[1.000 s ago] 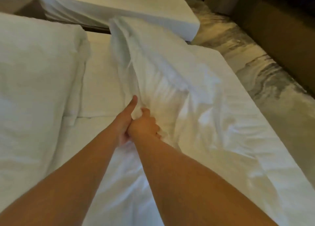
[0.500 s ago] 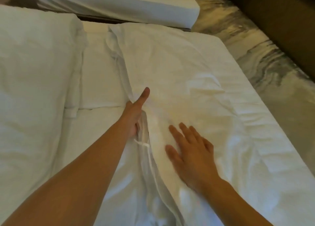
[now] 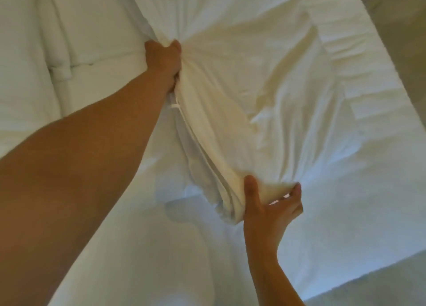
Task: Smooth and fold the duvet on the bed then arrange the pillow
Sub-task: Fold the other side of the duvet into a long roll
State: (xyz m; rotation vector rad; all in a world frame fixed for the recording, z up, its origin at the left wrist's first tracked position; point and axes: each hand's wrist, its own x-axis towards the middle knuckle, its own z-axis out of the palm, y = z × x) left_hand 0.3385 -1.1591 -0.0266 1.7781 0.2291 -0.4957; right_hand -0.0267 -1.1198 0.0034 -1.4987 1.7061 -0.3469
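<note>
**As both hands hold its layered edge: duvet, part-folded**

Item 1. Duvet [image 3: 242,86]: white and creased, lying on the bed [image 3: 345,225] to the right of the left hand and beyond the right hand. Its long layered edge runs between the two hands. Creases fan out from each grip, so the cloth is under pull, presumably to draw the edge straight before the fold is laid.

Item 2. Left hand [image 3: 164,60]: closed on a bunch of the duvet's edge, arm stretched far out, anchoring the far end.

Item 3. Right hand [image 3: 272,207]: pinches the near end of the same edge between thumb and fingers. Several layers are gathered together, likely so that they move as one.

Item 4. Pillow [image 3: 25,63]: apparently the white bulk well to the left of the left hand, untouched.

Change against half a second ago:
- The right hand, then flat and spread on the duvet just right of the left hand, now grips the edge nearer the person.
- The left thumb, then straight along the edge, is curled in.
- The neighbouring bed is out of view.
</note>
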